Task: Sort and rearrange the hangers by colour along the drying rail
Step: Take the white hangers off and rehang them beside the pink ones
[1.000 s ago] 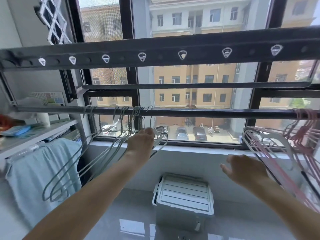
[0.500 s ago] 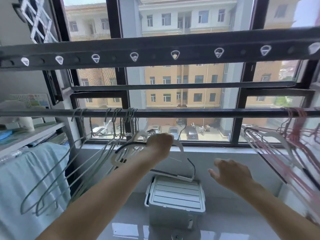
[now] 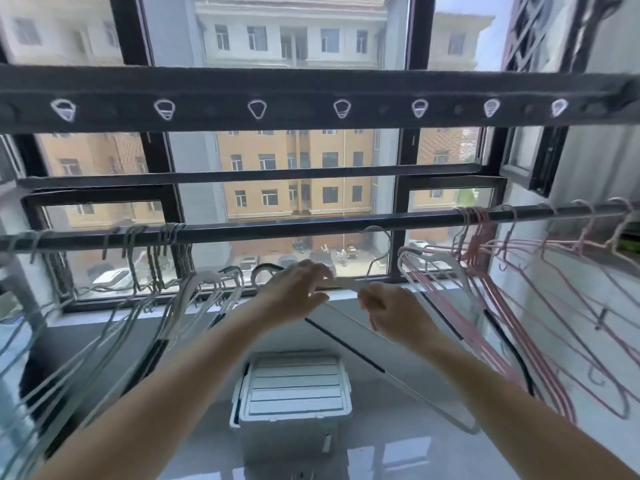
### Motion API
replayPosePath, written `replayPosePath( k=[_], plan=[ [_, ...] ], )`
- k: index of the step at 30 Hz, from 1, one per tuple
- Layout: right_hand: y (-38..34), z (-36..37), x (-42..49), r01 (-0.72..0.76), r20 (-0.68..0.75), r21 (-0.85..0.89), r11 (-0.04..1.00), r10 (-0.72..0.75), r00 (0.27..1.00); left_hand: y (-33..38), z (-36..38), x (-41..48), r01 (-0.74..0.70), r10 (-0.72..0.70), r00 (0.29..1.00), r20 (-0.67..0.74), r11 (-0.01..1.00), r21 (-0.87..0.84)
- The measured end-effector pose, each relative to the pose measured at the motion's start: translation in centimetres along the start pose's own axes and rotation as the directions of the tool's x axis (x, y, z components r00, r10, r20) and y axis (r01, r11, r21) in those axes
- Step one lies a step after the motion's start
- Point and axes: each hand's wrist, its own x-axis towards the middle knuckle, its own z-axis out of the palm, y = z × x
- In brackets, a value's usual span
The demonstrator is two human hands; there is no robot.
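Left hand point(image 3: 294, 296) and right hand point(image 3: 398, 318) grip a white hanger point(image 3: 346, 345) between them; carried rightward, it could snag pink hangers point(image 3: 479, 233) just beyond the right hand.

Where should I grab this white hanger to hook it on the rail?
Pinch the neck just under the hook, coming from below on your side. The hook stands upright near the rail, and the hanger slants down to the right, so a neck grip likely steers it best.

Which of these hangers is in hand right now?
The white hanger with the black strip: the left hand and right hand grip it. The grey-green bunch and pink bunch just hang on the rail.
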Motion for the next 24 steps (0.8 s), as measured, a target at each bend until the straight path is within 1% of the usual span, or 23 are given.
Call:
replayPosePath(
  k=[5,7,12,15,20,24],
  plan=[
    [0.9,-3.5,2.0,-0.201,-0.09,0.061,0.978,0.206,0.974,0.9,0.3,-0.2,-0.071,0.072,0.997,-0.028,0.997,0.036],
    [1.8,-4.7,2.9,-0.257,-0.13,0.042,0.965,0.261,0.957,1.0,0.2,-0.4,-0.081,0.083,0.996,-0.036,0.995,0.058],
    [3.4,-5.8,4.8,-0.395,-0.169,-0.006,0.919,0.388,0.906,0.1,-0.6,-1.2,-0.044,0.048,0.997,-0.056,0.996,0.073],
    [4.1,-5.4,5.7,-0.476,-0.163,-0.041,0.879,0.464,0.871,-0.9,-1.2,-1.7,0.017,-0.012,0.997,-0.073,0.997,0.07],
    [4.7,-4.2,6.1,-0.528,-0.137,-0.11,0.842,0.514,0.847,-2.9,-2.0,-3.3,0.104,-0.094,0.99,-0.102,0.99,0.091],
    [4.8,-3.8,6.3,-0.516,-0.158,-0.177,0.838,0.494,0.855,-4.5,-3.2,-4.9,0.171,-0.152,0.973,-0.171,0.98,0.101]
  ],
)
